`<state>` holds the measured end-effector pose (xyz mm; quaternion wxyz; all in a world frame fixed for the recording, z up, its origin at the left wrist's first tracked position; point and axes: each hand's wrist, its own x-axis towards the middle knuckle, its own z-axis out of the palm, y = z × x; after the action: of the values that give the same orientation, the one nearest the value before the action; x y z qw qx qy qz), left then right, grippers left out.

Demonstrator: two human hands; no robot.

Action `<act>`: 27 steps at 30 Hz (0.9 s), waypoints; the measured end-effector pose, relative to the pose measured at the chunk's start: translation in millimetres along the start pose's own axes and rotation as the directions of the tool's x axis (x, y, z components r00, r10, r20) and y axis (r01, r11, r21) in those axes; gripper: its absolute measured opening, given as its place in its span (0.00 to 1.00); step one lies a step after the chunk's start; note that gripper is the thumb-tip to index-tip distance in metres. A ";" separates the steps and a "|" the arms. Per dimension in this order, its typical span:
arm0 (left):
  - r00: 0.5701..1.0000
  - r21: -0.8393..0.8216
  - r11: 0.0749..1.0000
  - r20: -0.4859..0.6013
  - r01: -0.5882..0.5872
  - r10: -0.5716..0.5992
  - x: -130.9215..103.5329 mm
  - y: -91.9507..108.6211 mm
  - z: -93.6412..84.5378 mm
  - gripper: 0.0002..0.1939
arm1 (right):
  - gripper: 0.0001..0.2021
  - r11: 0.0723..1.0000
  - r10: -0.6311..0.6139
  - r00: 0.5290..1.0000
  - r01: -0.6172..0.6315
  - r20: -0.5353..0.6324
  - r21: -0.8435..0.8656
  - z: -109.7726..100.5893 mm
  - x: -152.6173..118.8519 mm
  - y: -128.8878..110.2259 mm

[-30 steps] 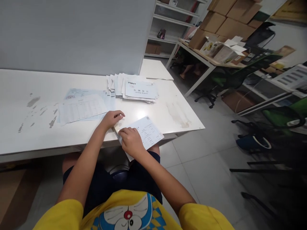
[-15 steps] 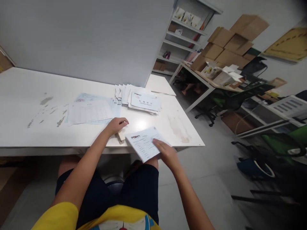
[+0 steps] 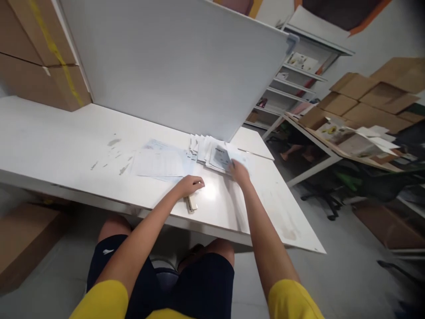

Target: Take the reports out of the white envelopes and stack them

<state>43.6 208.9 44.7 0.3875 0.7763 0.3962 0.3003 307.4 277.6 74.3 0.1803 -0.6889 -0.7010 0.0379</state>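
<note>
A grey partition [image 3: 172, 66] rises behind the white table [image 3: 73, 137], hiding part of the metal shelves [image 3: 292, 100]; cardboard boxes [image 3: 26, 79] at left are cut off by the frame. Beneath the far desk [image 3: 310, 136], another person's feet [image 3: 284, 156] show dimly in shadow. The right hand [image 3: 239, 172] is at the pile of reports [image 3: 202, 150], over the near right part of the blurred top report [image 3: 219, 154]; whether its fingers grip anything, I cannot tell. The left hand [image 3: 190, 186], fingers bent, covers the rear of a cream stapler [image 3: 192, 204] near the table's front edge; its grip is hidden. Printed sheets [image 3: 159, 161] overlap left of the pile, their text unreadable.
</note>
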 end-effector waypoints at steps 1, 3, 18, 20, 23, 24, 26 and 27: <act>1.000 -0.011 1.000 0.000 0.004 -0.004 -0.2 -0.1 -0.4 0.14 | 0.28 1.000 0.002 0.995 -0.002 0.101 0.002 7.1 5.6 -2.5; 1.000 -0.031 0.999 0.002 0.027 -0.027 0.0 -0.4 -0.8 0.14 | 0.35 1.000 -0.027 0.985 0.028 0.171 -0.006 14.1 10.9 -10.6; 0.959 0.244 0.945 -0.126 -0.219 0.255 -8.3 -5.7 15.4 0.11 | 0.34 0.946 -0.322 0.893 0.319 0.314 0.063 75.4 66.7 -168.8; 0.952 0.267 0.930 -0.107 -0.252 0.288 -5.8 -8.4 17.3 0.11 | 0.29 0.953 -0.303 0.904 0.296 0.301 0.070 87.2 73.4 -162.6; 0.949 0.273 0.926 -0.100 -0.261 0.298 -1.8 -11.4 19.0 0.11 | 0.20 0.941 -0.308 0.932 0.269 0.189 0.206 97.1 78.2 -154.8; 0.950 0.272 0.927 -0.103 -0.257 0.294 -0.9 -11.9 19.1 0.11 | 0.15 0.927 -0.311 0.940 0.268 0.140 0.264 97.6 78.6 -153.8; 0.951 0.274 0.929 -0.112 -0.249 0.288 0.1 -12.1 18.8 0.11 | 0.08 0.887 -0.315 0.948 0.275 0.050 0.372 93.7 77.4 -153.7; 0.951 0.279 0.929 -0.119 -0.243 0.285 0.4 -12.0 18.5 0.11 | 0.06 0.859 -0.310 0.951 0.284 -0.008 0.427 88.8 75.5 -153.9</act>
<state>53.5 207.2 25.1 0.2053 0.8406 0.3533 0.3554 134.9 361.5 53.1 0.3075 -0.5157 -0.7788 0.1815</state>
